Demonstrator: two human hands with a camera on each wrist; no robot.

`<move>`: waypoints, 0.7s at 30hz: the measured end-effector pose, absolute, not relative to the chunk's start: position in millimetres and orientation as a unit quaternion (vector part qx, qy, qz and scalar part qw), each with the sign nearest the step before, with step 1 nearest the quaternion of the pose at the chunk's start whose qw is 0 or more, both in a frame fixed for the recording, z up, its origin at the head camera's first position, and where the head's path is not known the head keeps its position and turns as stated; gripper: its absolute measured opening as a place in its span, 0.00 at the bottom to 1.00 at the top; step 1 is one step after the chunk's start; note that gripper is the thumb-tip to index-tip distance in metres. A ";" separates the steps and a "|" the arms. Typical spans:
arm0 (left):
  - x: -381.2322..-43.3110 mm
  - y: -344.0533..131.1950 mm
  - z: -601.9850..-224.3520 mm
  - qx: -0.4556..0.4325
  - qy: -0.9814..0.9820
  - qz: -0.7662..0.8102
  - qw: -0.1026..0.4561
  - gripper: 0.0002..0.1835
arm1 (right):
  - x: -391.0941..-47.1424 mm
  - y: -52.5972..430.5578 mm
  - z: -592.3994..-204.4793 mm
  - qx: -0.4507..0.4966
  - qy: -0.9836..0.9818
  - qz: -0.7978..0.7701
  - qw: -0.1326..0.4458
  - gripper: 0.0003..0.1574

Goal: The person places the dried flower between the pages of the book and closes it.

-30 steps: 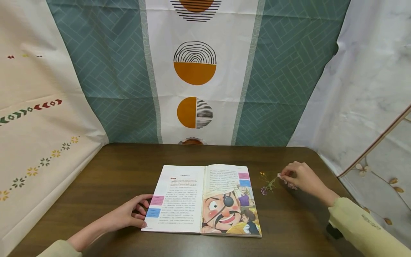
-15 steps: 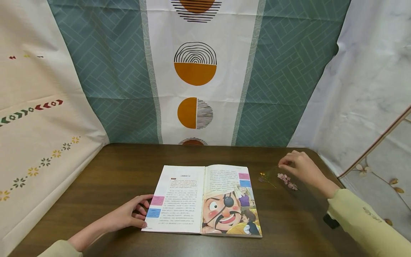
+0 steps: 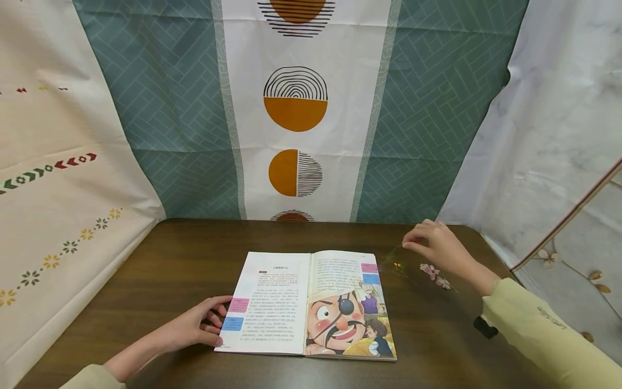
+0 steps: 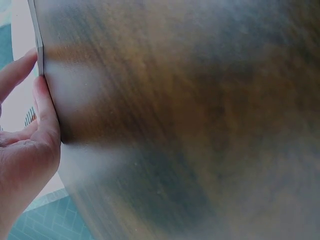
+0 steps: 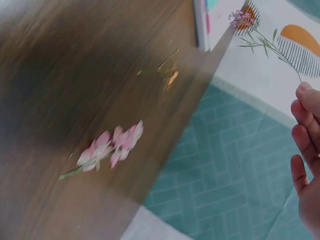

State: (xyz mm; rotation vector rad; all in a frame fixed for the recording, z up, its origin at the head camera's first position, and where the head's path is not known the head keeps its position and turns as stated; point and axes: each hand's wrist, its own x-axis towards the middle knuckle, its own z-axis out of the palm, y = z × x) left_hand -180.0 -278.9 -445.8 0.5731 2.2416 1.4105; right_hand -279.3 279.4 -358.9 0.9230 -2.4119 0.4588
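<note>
An open book [image 3: 272, 302] lies on the table, a cartoon face with an eye patch on its right page. My left hand [image 3: 201, 321] rests at the book's left edge; in the left wrist view its fingertips [image 4: 30, 57] touch that edge, fingers relaxed. Between thumb and finger, my right hand [image 3: 434, 246] pinches the thin stem of a small purple flower sprig [image 5: 267, 42], held above the table just right of the book. Only its blurred green stem shows clearly in the head view. A pink flower sprig [image 3: 434, 274] lies below the right hand.
A small yellow flower sprig [image 3: 399, 266] lies between the book and the pink one. The brown wooden table [image 3: 194, 237] ends at a patterned cloth [image 3: 296, 108] behind. Pale cloths hang at the left [image 3: 58, 189] and right [image 3: 559, 135].
My right hand lifts the purple flower sprig off the table and carries it left towards the book, uncovering the pink sprig. The left hand stays at the book's edge.
</note>
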 end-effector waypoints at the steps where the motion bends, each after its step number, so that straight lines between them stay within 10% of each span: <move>1: -180.1 -278.9 -445.9 0.207 0.808 0.508 0.214 0.48 | -278.3 276.1 -357.9 0.338 -0.891 0.171 0.251 0.05; 21: -179.5 -278.7 -444.9 0.206 0.809 0.507 0.214 0.47 | -258.1 193.8 -359.8 0.292 -0.918 0.248 0.105 0.04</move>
